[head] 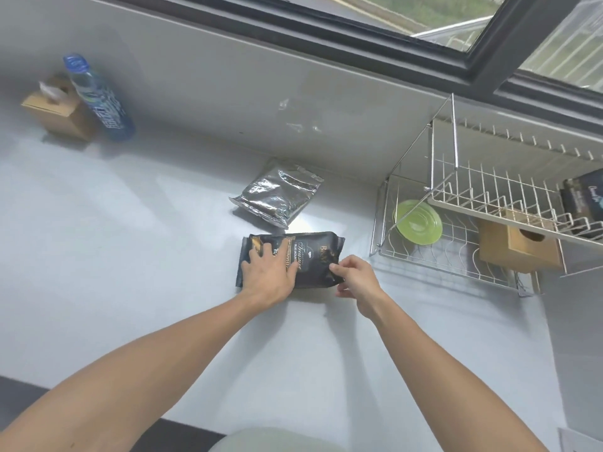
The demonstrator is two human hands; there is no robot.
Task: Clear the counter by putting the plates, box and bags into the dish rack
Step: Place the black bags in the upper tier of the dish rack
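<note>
A black bag [310, 256] lies flat on the pale counter. My left hand [269, 272] rests palm down on its left half with fingers spread. My right hand [354, 277] pinches the bag's lower right corner between thumb and fingers. Behind it lies a silver foil bag [277, 197], untouched. The wire dish rack [456, 256] stands at the right. Its lower tier holds a green plate [419, 221] and a brown box [518, 246]. A dark bag [584, 194] sits on the rack's upper tier at the far right.
At the back left stand a brown tissue box [58, 112] and a blue water bottle [99, 99] against the wall. A window [456, 21] runs above the counter. The counter's dark front edge [19, 393] is at the lower left.
</note>
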